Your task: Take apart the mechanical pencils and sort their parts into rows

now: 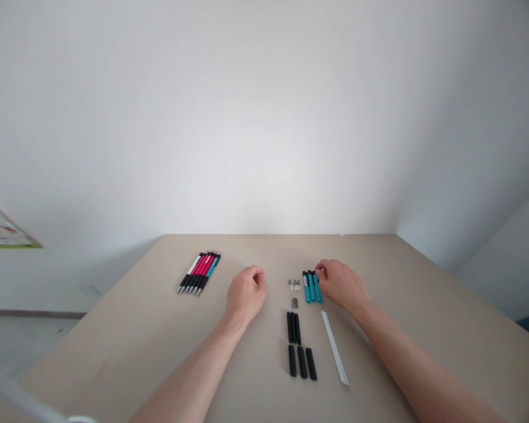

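My left hand rests on the table as a loose fist, left of the laid-out pen parts, and nothing shows in it. The fingertips of my right hand are curled at the upper end of the rightmost teal pen barrel, which lies beside two others. Part of that grip is hidden behind the hand. Left of the barrels lie small pen tips in a row, with small springs below them. Nearer me are black grip sleeves, black tube pieces and thin white refills.
Several assembled pens, with white, red and teal barrels, lie side by side at the left of the beige table. A white wall rises behind the far edge. A white curved object shows at lower left.
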Tool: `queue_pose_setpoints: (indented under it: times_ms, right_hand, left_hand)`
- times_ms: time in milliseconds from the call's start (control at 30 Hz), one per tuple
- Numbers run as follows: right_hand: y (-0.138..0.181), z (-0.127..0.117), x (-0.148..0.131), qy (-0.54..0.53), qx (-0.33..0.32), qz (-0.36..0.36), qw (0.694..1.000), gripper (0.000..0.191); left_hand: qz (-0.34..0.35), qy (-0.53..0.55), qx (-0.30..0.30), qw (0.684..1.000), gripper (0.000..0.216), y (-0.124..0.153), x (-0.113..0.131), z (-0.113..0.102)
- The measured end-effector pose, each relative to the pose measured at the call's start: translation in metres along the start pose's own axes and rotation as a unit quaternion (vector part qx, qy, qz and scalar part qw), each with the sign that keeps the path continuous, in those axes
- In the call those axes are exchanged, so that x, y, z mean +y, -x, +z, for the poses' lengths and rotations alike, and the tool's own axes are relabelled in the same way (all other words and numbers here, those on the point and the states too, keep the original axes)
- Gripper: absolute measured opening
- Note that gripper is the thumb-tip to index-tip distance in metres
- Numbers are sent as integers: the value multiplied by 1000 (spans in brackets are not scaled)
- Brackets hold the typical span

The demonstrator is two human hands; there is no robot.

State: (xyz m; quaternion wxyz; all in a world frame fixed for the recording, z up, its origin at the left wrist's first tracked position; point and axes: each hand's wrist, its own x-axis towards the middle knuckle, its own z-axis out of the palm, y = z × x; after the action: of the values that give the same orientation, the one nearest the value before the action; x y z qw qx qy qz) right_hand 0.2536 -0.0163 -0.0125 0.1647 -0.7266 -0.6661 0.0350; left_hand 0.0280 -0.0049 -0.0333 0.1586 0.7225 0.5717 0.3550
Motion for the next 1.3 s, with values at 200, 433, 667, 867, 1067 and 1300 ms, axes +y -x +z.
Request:
queue_pose_setpoints:
  times_ms: [200, 433, 667, 867, 1067, 1300]
  right_hand:
    - [-8, 12, 2, -43, 0, -129, 991, 33]
    - [-9, 16, 1, -37, -15, -166, 985, 32]
    - [-8, 16, 1, -49, 10, -176, 983, 31]
    - [-8, 17, 2, -54, 22, -185, 981, 30]
    - [-8, 17, 3, -56, 32, -181, 981, 29]
    - [-8, 13, 3, -82, 80, -162, 980, 26]
  left_hand:
    - [-33, -47, -1, 998, 18, 0, 3, -3]
    - [-50, -169, 18, 984, 21, -2, 2, -8]
    - [-142, -332, 68, 930, 35, -2, 3, -20]
    - [-173, -358, 45, 917, 38, -5, -2, -23]
    - [-168, -373, 43, 912, 39, -7, -5, -24]
    - [-161, -392, 63, 903, 38, -10, -13, -29]
